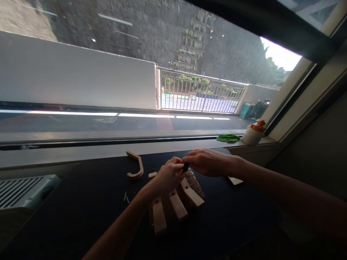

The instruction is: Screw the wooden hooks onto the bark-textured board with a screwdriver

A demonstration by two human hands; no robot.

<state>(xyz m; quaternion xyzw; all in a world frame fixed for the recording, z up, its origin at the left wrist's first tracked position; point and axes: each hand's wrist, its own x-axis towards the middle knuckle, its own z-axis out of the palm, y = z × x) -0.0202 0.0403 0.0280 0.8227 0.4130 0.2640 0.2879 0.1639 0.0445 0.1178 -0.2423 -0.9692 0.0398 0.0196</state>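
Note:
My right hand [207, 161] is closed, its fingers around the top of a short black handle [185, 167]; the tool's lower end is hidden. Just left of it, my left hand [166, 177] has its fingertips pressed together at the handle's lower end, and what they pinch is hard to see. Below the hands, pale wooden strips with dark holes fan out: a left strip [159, 216], a middle strip [178, 206] and a bent right strip [192, 193]. They lie over a brown, rough-textured piece [194, 182], partly covered by my hands.
A J-shaped wooden piece [140, 167] and a few thin screws or nails [126, 197] lie on the black table [94, 202]. A flat pale piece [235, 180] rests beyond my right forearm. On the windowsill are a green cloth [228, 138] and a white pot [252, 136] with an orange top.

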